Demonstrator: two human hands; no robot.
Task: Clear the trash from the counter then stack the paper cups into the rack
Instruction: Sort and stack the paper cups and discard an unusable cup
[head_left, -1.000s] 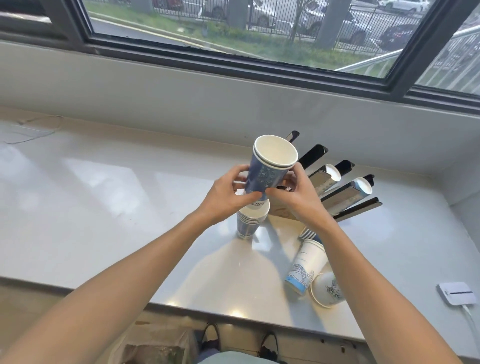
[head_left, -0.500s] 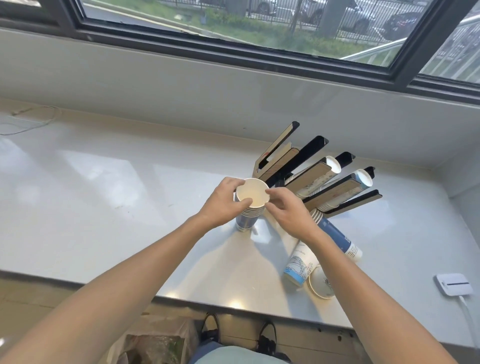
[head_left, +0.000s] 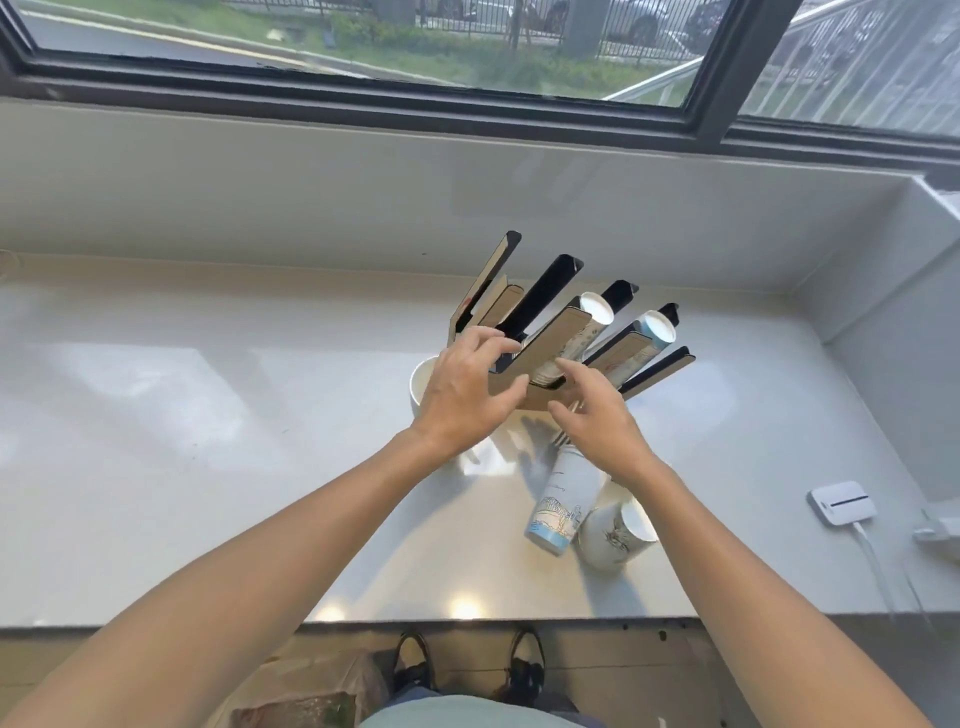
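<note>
A cardboard cup rack (head_left: 540, 312) with several slanted black-lined slots stands on the white counter (head_left: 208, 415). Two of its slots hold stacks of paper cups (head_left: 597, 306). An upright stack of cups (head_left: 422, 382) stands left of the rack, mostly hidden behind my left hand (head_left: 462, 389). My left hand hovers over it with fingers spread, holding nothing. My right hand (head_left: 597, 421) is open beside it, in front of the rack. A cup stack (head_left: 558, 504) lies on its side below my right hand, with another lying cup (head_left: 618, 530) next to it.
A small white device (head_left: 841, 501) with a cable lies at the counter's right. The wall and window sill run behind the rack. Below the counter's front edge a trash bag (head_left: 306, 701) and my shoes are visible.
I lowered the blue cup onto the upright stack, then let go. Both hands have lifted off and spread open near the rack. The camera moved closer.
</note>
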